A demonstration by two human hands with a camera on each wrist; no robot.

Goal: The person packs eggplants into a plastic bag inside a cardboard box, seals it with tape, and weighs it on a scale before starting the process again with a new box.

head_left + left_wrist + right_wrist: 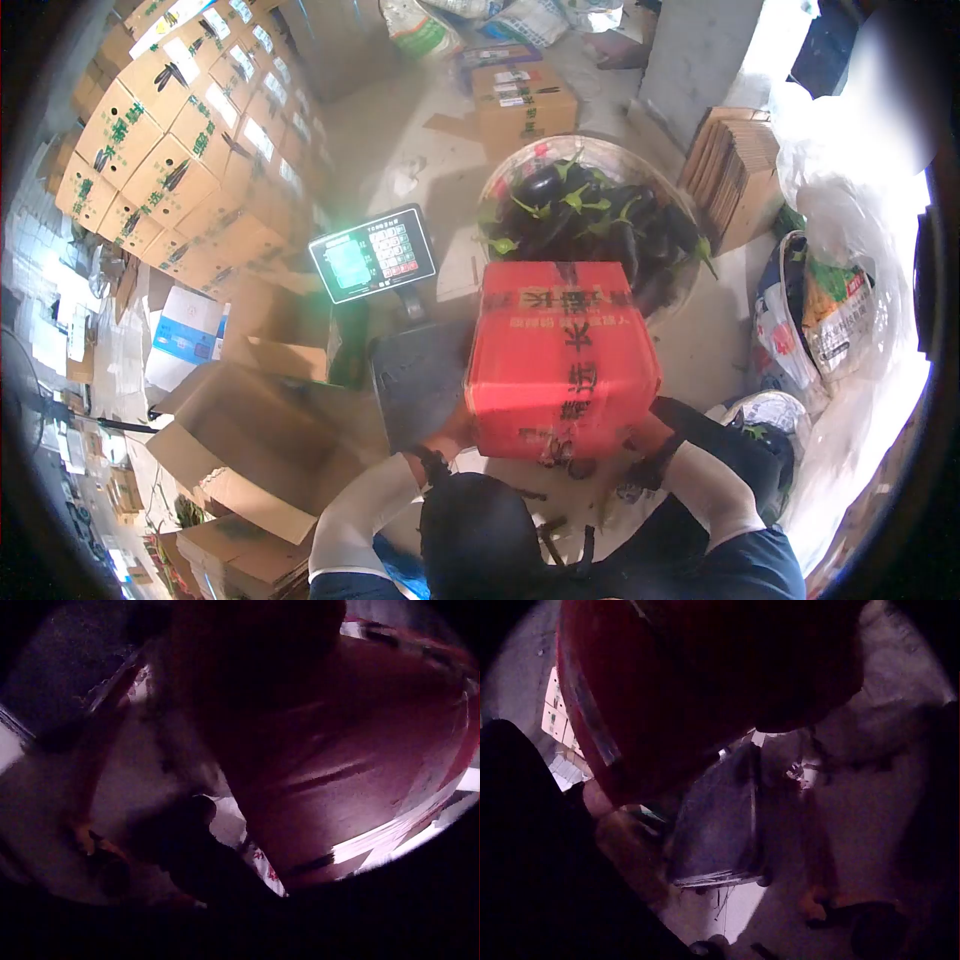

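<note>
A red cardboard box (560, 365) with dark printed characters is held off the ground in front of the person's body. My left hand (456, 430) grips its near left lower side, and my right hand (648, 436) holds the near right lower side. Much of both hands is hidden by the box. In the left wrist view, the dim red box (352, 757) fills the right side. Beneath the box (675, 682) in the right wrist view is the dark platform (720, 817) of a scale, whose lit display panel (372, 254) stands left of the box in the head view.
Behind the red box sits a round basket (690, 285) full of eggplants (600, 205). Printed cartons (165, 150) are stacked at left, above an open cardboard box (260, 440). Flattened cardboard (730, 175) leans at right, near plastic sheeting (850, 190). Another carton (525, 105) stands farther back.
</note>
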